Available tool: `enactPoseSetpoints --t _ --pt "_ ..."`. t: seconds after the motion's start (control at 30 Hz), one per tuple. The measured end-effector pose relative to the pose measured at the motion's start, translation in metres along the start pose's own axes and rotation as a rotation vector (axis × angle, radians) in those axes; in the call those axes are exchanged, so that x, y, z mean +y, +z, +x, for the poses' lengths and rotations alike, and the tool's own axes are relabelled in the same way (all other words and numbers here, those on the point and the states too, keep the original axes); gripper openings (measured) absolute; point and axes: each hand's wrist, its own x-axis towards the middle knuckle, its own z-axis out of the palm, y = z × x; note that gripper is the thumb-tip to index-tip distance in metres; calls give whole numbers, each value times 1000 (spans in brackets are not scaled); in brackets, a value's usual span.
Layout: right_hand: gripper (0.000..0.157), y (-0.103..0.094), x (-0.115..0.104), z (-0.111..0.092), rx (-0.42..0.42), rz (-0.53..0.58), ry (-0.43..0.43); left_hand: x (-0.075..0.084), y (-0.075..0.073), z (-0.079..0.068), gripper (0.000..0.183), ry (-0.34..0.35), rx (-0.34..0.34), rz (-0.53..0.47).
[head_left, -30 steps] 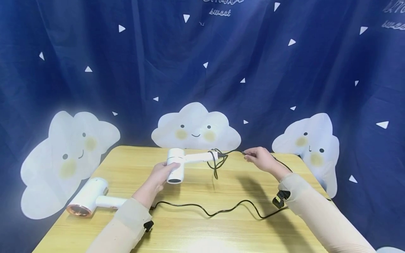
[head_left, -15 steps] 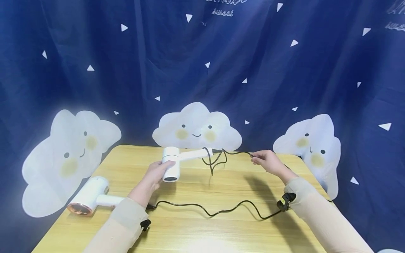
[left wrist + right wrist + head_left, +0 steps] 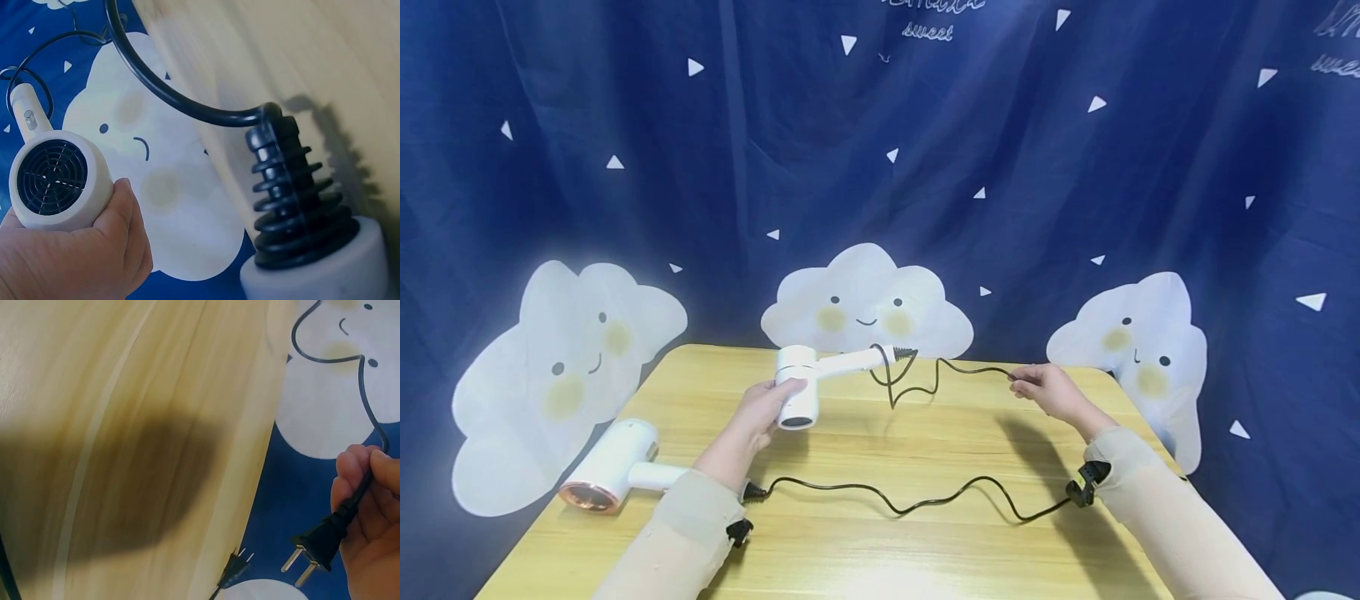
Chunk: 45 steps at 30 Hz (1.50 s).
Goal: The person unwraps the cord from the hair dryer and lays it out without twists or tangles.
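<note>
My left hand point(image 3: 758, 414) grips a white hair dryer point(image 3: 796, 387) by its barrel, lifted over the table, with the handle pointing right. Its round black grille point(image 3: 52, 177) shows in the left wrist view. The black cord point(image 3: 976, 369) hangs in a loose loop by the handle's end and runs on to the right. There my right hand point(image 3: 1054, 393) pinches it between thumb and fingers. The right wrist view has the two-pin plug point(image 3: 317, 544) dangling just below those fingers.
A second white hair dryer point(image 3: 613, 467) with a copper-coloured rim lies at the table's left. Its wavy cord point(image 3: 917, 503) crosses the wooden table point(image 3: 880, 450) to the right; another two-pin plug point(image 3: 234, 569) lies at the table's edge. A blue cloud-print curtain point(image 3: 880, 167) hangs behind.
The right hand has moved right and slightly down with the cord, while the left hand has shifted left with the hair dryer. The cord's coil near the handle has loosened and stretched out.
</note>
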Motion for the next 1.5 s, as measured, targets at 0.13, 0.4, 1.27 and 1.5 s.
enactPoseSetpoints --t 0.13,0.4,1.27,1.5 --pt "26 -3 9 -2 -20 -11 6 0 -2 0 58 -8 6 6" --pt "25 -7 21 -8 -36 -43 41 2 -5 0 61 -8 17 28" --pt "21 -5 59 -23 -129 -143 147 0 -7 -1 59 -3 26 18" --pt "17 -4 61 -26 -122 -252 131 1 -8 -2 59 2 9 21"
